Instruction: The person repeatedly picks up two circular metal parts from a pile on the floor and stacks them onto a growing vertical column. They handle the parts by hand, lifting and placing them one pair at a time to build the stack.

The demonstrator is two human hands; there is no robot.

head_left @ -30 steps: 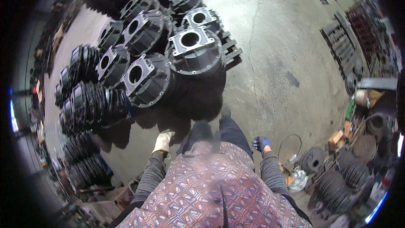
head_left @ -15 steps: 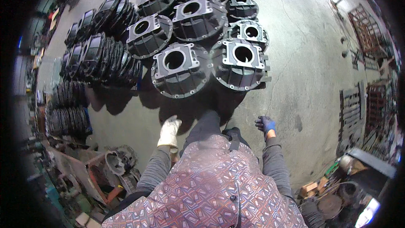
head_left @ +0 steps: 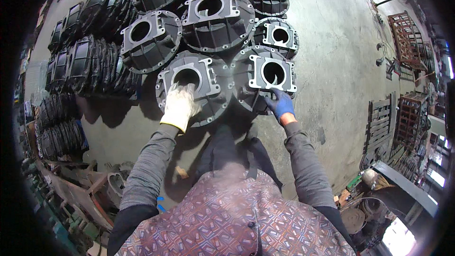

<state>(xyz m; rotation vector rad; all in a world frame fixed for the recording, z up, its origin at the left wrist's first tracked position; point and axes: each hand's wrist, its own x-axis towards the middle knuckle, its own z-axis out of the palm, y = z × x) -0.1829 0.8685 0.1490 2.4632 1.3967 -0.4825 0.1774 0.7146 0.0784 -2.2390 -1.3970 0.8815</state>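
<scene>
Two dark cast-metal housings with round bores and bright machined flanges stand side by side before me, the near left housing [head_left: 208,78] and the near right housing [head_left: 246,66]. My left hand [head_left: 181,106], in a white glove with a yellow cuff, lies on the left one. Its fingers stretch over the flange's near side at the bore's edge, and their tips are partly hard to see. My right hand [head_left: 282,104], in a blue and dark glove, is at the near edge of the right housing's flange, thumb and fingers apart. Neither hand visibly lifts anything.
More housings [head_left: 215,28] crowd behind these two. Stacked dark castings [head_left: 90,66] stand at the left. At the right are a slatted pallet [head_left: 380,118] and a rusty metal rack [head_left: 407,38]. A cluttered bench [head_left: 403,187] fills the lower right; a small block [head_left: 181,172] lies on the floor.
Both hands have moved forward from beside my body to the two nearest housings, the arms stretching out. The housings sit nearer in the view.
</scene>
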